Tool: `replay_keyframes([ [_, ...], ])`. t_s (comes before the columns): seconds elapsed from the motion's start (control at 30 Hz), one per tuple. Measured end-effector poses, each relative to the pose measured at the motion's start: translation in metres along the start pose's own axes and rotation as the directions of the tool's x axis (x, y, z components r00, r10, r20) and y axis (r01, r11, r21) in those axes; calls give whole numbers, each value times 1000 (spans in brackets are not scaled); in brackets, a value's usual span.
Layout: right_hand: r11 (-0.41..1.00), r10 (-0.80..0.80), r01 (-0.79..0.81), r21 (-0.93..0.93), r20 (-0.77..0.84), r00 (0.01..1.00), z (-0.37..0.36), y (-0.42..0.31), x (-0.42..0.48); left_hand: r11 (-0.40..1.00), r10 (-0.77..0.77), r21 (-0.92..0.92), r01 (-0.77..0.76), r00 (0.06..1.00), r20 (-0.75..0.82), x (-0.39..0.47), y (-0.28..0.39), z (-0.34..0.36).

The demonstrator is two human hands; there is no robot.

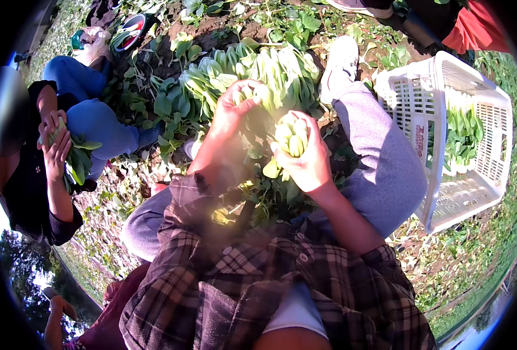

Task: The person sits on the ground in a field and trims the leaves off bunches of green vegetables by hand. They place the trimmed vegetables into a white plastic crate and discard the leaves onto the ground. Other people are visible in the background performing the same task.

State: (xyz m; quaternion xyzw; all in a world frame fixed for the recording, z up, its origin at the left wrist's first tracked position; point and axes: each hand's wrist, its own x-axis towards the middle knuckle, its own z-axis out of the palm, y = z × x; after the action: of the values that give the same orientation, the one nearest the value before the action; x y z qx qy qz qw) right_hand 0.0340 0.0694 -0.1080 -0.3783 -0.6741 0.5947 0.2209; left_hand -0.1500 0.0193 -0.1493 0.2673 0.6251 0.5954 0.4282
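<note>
In my right hand is a bunch of leafy greens, its pale stem bases turned up and its leaves hanging below. My left hand is closed around a few pale green stems, close to the near edge of a pile of greens lying on the soil. The hands are apart, with the left one farther forward. Glare blurs part of the view around my left wrist. The pile's stem bases are pale, and the fingers hide part of the held stems.
A white plastic crate holding greens lies to the right of my bent leg. At the left, a co-worker's hands hold a bunch of greens. A round basin and a plastic bag are at the upper left. Another person's red garment shows at the upper right.
</note>
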Motion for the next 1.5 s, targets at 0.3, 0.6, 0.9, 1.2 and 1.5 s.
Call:
replay_keyframes([
  [0.3,933,-354,359,13,-137,925,-54,-103,-15,957,288,-78,-280,951,115,-63,147,71],
  [0.6,725,-342,176,-666,-126,931,-163,-201,-76,739,357,-647,-186,923,142,-94,161,201],
  [0.9,691,-270,246,-680,73,960,-180,-152,-98,519,139,-848,107,968,207,-136,119,238],
  [1.2,716,-133,173,-677,111,985,-171,-124,-86,911,367,16,-412,829,421,-117,88,169],
  [1.5,716,-253,211,-665,35,967,-155,-97,-82,940,264,-329,-94,810,523,-94,66,160],
])
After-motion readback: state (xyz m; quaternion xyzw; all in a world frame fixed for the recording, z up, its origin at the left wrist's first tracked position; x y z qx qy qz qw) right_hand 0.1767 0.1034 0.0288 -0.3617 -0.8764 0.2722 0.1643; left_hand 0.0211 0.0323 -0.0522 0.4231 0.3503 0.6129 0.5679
